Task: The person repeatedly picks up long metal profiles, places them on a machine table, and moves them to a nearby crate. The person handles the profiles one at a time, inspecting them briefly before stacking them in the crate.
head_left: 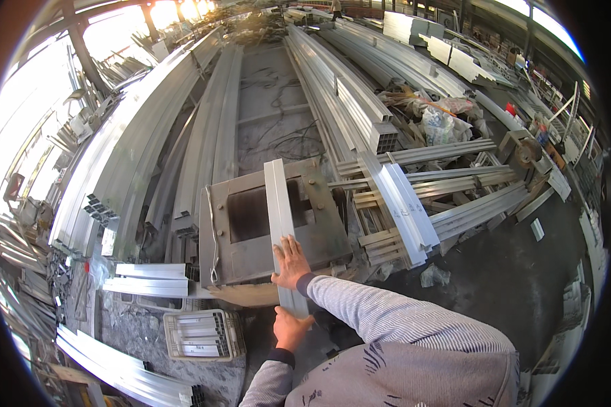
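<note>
Hands, two, on one aluminium profile (279, 224) atop one metal stand (265, 227).

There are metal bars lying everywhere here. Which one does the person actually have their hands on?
The short pale bar lying across the grey metal stand, pointing away from the person. The right hand presses on it and the left hand grips its near end; the other bars lie untouched.

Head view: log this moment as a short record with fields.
setting: metal workshop stacked with long aluminium profiles
work surface: grey steel machine table with a rectangular opening
workpiece: short aluminium profile lying lengthwise across the table
right hand: pressed flat on the profile
left hand: gripping the profile's near end
nearby: white plastic crate on the floor to the left
</note>
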{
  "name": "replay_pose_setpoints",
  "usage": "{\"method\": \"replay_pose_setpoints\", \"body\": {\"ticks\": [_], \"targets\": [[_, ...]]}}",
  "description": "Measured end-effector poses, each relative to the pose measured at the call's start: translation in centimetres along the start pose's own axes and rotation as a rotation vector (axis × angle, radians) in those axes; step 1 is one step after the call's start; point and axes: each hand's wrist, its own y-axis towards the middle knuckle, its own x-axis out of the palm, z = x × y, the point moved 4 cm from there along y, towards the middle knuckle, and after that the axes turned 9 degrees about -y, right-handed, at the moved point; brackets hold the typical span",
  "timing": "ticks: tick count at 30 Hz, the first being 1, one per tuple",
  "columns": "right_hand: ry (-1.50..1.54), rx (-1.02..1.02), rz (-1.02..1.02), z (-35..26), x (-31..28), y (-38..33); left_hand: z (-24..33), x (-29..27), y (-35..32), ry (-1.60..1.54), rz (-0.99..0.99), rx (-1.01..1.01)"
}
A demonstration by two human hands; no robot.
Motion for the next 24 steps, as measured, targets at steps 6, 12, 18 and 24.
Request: {"method": "replay_pose_setpoints", "body": {"ticks": [6,12,18,24], "targets": [[0.003,0.029,-0.005,-2.3,1.8,-5.8,-3.4,0.7,-5.7,-0.075,-0.015,0.008],[0.105,-0.001,0.044,-5.5,3.1,-10.7,-7.4,0.8,-10.2,-0.032,-0.049,-0.090],[0.116,-0.036,-0.015,-9.7,4.0,-15.0,-11.9,0.6,-14.1,-0.009,-0.012,-0.166],[0.167,-0.107,-0.050,-11.5,5.1,-15.4,-14.1,0.8,-14.9,-0.022,0.019,-0.228]]}}
